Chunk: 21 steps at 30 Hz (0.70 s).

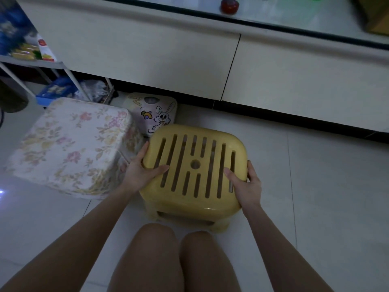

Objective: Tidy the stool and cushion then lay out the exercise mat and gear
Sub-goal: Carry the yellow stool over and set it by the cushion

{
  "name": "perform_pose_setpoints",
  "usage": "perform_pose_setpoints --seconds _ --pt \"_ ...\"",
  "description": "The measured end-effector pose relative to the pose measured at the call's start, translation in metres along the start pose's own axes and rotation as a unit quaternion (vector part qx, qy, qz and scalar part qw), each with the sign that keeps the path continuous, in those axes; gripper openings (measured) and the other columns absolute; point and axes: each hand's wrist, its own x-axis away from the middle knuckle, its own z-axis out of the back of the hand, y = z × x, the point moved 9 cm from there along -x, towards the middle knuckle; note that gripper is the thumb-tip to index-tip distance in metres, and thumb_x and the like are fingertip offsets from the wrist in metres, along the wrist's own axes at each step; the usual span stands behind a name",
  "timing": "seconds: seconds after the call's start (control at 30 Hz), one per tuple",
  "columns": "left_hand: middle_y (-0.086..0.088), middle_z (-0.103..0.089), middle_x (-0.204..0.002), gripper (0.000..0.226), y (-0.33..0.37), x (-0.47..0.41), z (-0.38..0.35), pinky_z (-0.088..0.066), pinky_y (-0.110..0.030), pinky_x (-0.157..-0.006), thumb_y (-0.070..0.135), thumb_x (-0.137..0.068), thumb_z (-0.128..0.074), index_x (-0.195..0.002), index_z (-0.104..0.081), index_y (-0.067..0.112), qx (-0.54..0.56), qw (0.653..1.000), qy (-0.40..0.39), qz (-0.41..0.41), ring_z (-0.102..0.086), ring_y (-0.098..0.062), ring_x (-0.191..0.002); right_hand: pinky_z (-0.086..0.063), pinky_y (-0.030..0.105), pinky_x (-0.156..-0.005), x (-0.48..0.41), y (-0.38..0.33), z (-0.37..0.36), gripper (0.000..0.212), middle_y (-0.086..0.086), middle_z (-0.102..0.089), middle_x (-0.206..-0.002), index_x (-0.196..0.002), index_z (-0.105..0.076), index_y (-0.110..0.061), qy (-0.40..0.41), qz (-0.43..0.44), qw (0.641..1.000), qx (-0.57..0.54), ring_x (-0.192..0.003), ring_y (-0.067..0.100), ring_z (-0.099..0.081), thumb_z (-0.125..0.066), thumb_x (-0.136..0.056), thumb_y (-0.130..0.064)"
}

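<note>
A yellow plastic stool (194,169) with a slotted seat stands upright on the tiled floor in front of my knees. My left hand (143,167) grips its left edge, thumb lying across the seat and fingers round the side. My right hand (245,182) grips its right edge the same way. A floral cushion (71,146), thick and square, sits on the floor just left of the stool. Behind both stands a second stool (153,113), pale with a rabbit drawing.
A long white cabinet (210,60) runs along the back, with a red round tin (229,5) on its glass top. A metal shelf rack (31,60) with packets stands at far left. Bare tiled floor (326,186) lies to the right.
</note>
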Motion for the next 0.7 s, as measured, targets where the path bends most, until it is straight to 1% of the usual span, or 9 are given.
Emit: perform_pose_setpoints --seconds 0.07,0.13,0.23,0.3,0.33,0.43,0.5,0.57,0.7 --pt "0.003 -0.048 -0.138 0.105 0.005 0.002 -0.001 -0.036 -0.049 -0.107 0.043 -0.066 -0.08 -0.15 -0.017 0.031 -0.003 1.0 -0.015 -0.003 -0.045 -0.019 -0.127 -0.048 0.032 -0.093 0.003 -0.003 -0.001 0.085 -0.004 -0.063 -0.123 -0.145 -0.038 -0.026 -0.005 -0.008 1.0 0.012 -0.11 0.016 -0.06 -0.08 -0.071 -0.039" --pt "0.003 -0.047 -0.139 0.106 0.011 0.008 -0.002 -0.036 -0.049 -0.108 0.046 -0.067 -0.078 -0.15 -0.014 0.031 0.002 0.999 -0.031 0.012 -0.043 -0.02 -0.129 -0.042 0.038 -0.103 0.011 -0.01 0.004 0.094 0.003 -0.05 -0.14 -0.149 -0.028 -0.024 -0.004 -0.027 0.999 0.025 -0.125 0.023 -0.05 -0.079 -0.072 -0.041" --pt "0.03 -0.055 -0.116 0.099 0.032 0.032 0.005 -0.042 -0.035 -0.101 0.039 -0.071 -0.078 -0.149 -0.017 0.033 0.022 0.999 -0.028 0.031 -0.051 -0.003 -0.117 -0.037 0.045 -0.108 0.032 -0.028 0.019 0.089 0.005 -0.037 -0.15 -0.149 -0.027 -0.022 0.01 -0.037 0.999 0.03 -0.135 0.026 -0.038 -0.075 -0.077 -0.043" --pt "0.043 -0.057 -0.095 0.079 0.06 0.055 0.014 -0.043 -0.024 -0.087 0.032 -0.076 -0.077 -0.14 -0.031 0.04 0.038 0.999 -0.017 0.027 -0.053 0.02 -0.096 -0.041 0.039 -0.101 0.05 -0.055 0.034 0.075 0.005 -0.041 -0.148 -0.146 -0.034 -0.021 0.019 -0.037 0.999 0.024 -0.13 0.023 -0.042 -0.071 -0.083 -0.038" --pt "0.041 -0.059 -0.094 0.069 0.071 0.066 0.015 -0.044 -0.023 -0.084 0.029 -0.077 -0.076 -0.133 -0.038 0.044 0.042 0.999 -0.011 0.022 -0.054 0.022 -0.091 -0.042 0.033 -0.095 0.058 -0.066 0.039 0.07 0.004 -0.044 -0.145 -0.145 -0.038 -0.02 0.023 -0.035 0.999 0.021 -0.126 0.021 -0.045 -0.07 -0.084 -0.036" --pt "0.021 -0.062 -0.111 0.057 0.127 0.112 0.029 -0.046 -0.028 -0.091 0.024 -0.081 -0.073 -0.127 -0.045 0.043 0.026 1.0 -0.003 0.006 -0.057 0.008 -0.102 -0.041 0.013 -0.077 0.092 -0.119 0.062 0.06 0.0 -0.052 -0.138 -0.138 -0.048 -0.017 0.027 -0.035 0.999 0.016 -0.113 0.013 -0.051 -0.07 -0.085 -0.032" --pt "0.019 -0.064 -0.111 0.05 0.156 0.136 0.034 -0.049 -0.027 -0.09 0.021 -0.081 -0.073 -0.121 -0.05 0.04 0.028 1.0 -0.012 -0.007 -0.059 0.006 -0.102 -0.039 0.002 -0.063 0.114 -0.148 0.072 0.057 -0.001 -0.054 -0.135 -0.136 -0.051 -0.017 0.02 -0.032 0.999 0.019 -0.109 0.011 -0.053 -0.071 -0.084 -0.031" --pt "0.027 -0.062 -0.103 0.047 0.2 0.171 0.05 -0.046 -0.022 -0.086 0.021 -0.08 -0.075 -0.117 -0.051 0.039 0.024 1.0 0.0 0.001 -0.056 0.014 -0.097 -0.038 0.001 -0.058 0.146 -0.191 0.092 0.056 -0.003 -0.055 -0.132 -0.135 -0.052 -0.019 0.011 -0.035 0.999 0.025 -0.106 0.009 -0.053 -0.071 -0.084 -0.032" --pt "0.032 -0.049 -0.104 0.052 0.281 0.239 0.072 -0.037 -0.005 -0.082 0.022 -0.078 -0.076 -0.122 -0.048 0.027 0.006 1.0 0.002 0.004 -0.049 0.022 -0.094 -0.038 0.004 -0.063 0.207 -0.267 0.138 0.054 -0.001 -0.056 -0.131 -0.133 -0.054 -0.018 0.014 -0.03 0.999 0.029 -0.105 0.011 -0.055 -0.072 -0.084 -0.031"
